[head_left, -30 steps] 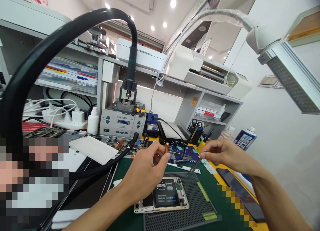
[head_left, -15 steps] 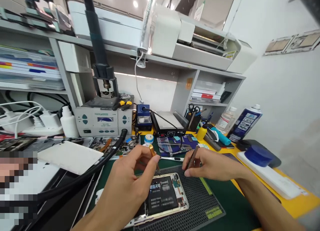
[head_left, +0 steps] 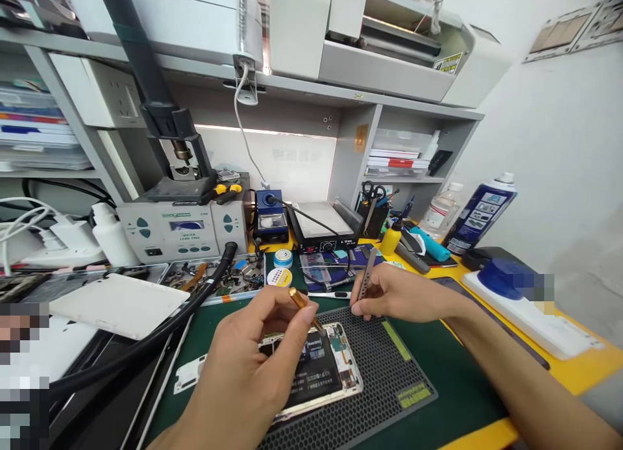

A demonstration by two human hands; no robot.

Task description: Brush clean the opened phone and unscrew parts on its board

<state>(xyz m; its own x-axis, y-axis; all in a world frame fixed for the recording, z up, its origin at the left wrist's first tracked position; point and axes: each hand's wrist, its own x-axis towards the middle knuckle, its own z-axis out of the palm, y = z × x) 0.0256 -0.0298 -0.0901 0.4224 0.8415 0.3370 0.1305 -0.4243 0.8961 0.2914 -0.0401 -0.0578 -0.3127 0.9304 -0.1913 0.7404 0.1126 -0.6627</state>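
Observation:
My left hand (head_left: 243,365) is closed around a slim gold screwdriver (head_left: 298,299). The driver is tilted, its tip over the upper edge of an opened tablet (head_left: 354,372), near the circuit board; contact cannot be made out. A large black battery (head_left: 316,375) fills much of the tablet, whose left part is hidden behind my left hand. Under the tablet lies a dark grey honeycomb mat (head_left: 389,378). Above the mat's far edge, my right hand (head_left: 399,291) pinches dark tweezers (head_left: 367,276) with a row of small holes, held upright and apart from the tablet.
Behind stand a hot-air station (head_left: 187,232), a soldering unit (head_left: 270,219) and a heating plate (head_left: 324,219). A tray of small parts (head_left: 228,278) and a black hose (head_left: 160,333) lie left. At right are a spray can (head_left: 479,213) and a blue-topped white item (head_left: 511,320).
The view has shifted. The screwdriver has gone from nearly upright to leaning, its tip now further right, by the board. The tweezers stay in my right hand, now more upright.

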